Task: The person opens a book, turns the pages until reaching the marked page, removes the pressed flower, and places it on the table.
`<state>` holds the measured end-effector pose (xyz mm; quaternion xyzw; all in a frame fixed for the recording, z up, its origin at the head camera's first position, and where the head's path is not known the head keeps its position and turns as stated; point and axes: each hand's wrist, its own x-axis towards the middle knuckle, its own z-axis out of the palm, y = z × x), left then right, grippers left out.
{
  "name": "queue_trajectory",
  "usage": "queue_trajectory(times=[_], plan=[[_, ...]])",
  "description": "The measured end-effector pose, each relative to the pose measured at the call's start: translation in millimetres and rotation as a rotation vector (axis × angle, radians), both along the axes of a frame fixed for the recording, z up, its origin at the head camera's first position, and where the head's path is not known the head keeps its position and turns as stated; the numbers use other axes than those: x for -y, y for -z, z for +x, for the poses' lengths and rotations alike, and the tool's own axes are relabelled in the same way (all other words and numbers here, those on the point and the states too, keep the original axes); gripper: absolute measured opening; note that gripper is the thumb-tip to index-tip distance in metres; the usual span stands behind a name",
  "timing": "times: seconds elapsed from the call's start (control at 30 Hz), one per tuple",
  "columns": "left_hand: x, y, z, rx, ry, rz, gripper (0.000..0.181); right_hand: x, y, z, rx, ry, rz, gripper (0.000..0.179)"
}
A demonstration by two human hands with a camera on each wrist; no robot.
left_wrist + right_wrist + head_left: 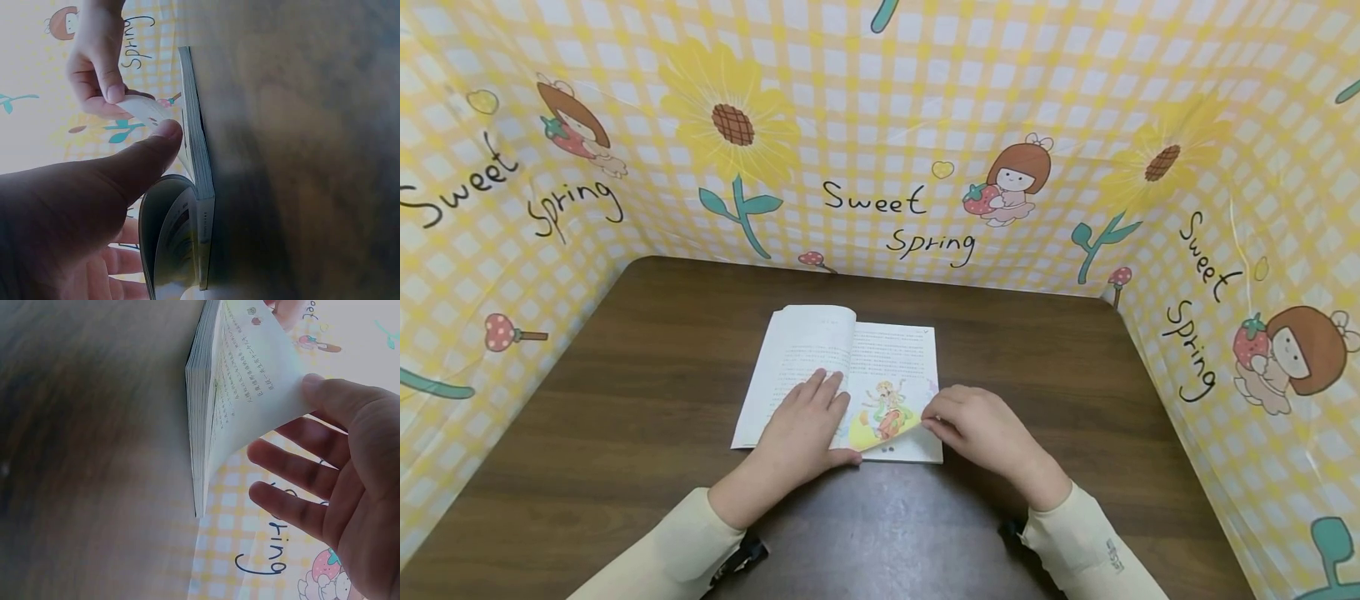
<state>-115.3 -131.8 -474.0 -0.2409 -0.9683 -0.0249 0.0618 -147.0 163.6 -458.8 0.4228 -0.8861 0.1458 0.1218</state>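
An open book (891, 350) lies on the dark wooden table, with printed text and a coloured picture of a figure on its right page. My right hand (981, 425) pinches the lower outer corner of that page (262, 381) between thumb and fingers, and the page curves up off the stack beneath. My left hand (801, 421) rests spread across the left page and the inner gutter, its thumb at the book's lower edge. In the left wrist view, the left thumb (153, 147) lies by the lifted page, and the left pages bulge in a curl below it.
The brown table (647, 375) extends around the book on all sides. A yellow checked cloth (880, 108) with flowers and "Sweet Spring" lettering hangs along the back and both sides. Dark bands (741, 562) show at the cream sleeve cuffs.
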Motion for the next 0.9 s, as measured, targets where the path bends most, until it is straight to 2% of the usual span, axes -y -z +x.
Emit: queue_trajectory(times=[0.23, 0.47, 0.57, 0.73, 0.9], plan=[[-1.2, -1.0, 0.5, 0.003, -0.008, 0.002, 0.079, -1.0, -3.2, -0.8, -0.035, 0.019, -0.027, 0.004], [-1.7, -1.2, 0.3, 0.006, -0.008, 0.001, 0.071, -5.2, -5.2, -2.8, -0.028, 0.134, -0.059, 0.008], [-1.4, -0.8, -0.2, -0.016, 0.003, 0.020, 0.078, -6.8, -4.8, -3.9, -0.017, 0.164, -0.068, 0.009], [-0.8, 0.8, -2.4, -0.068, 0.029, 0.078, 0.098, -7.2, -5.8, -4.4, 0.000, 0.169, -0.064, 0.009], [0.2, 1.0, -4.1, -0.130, 0.036, 0.080, 0.097, -8.2, -3.1, -5.4, 0.022, 0.179, -0.044, 0.008]])
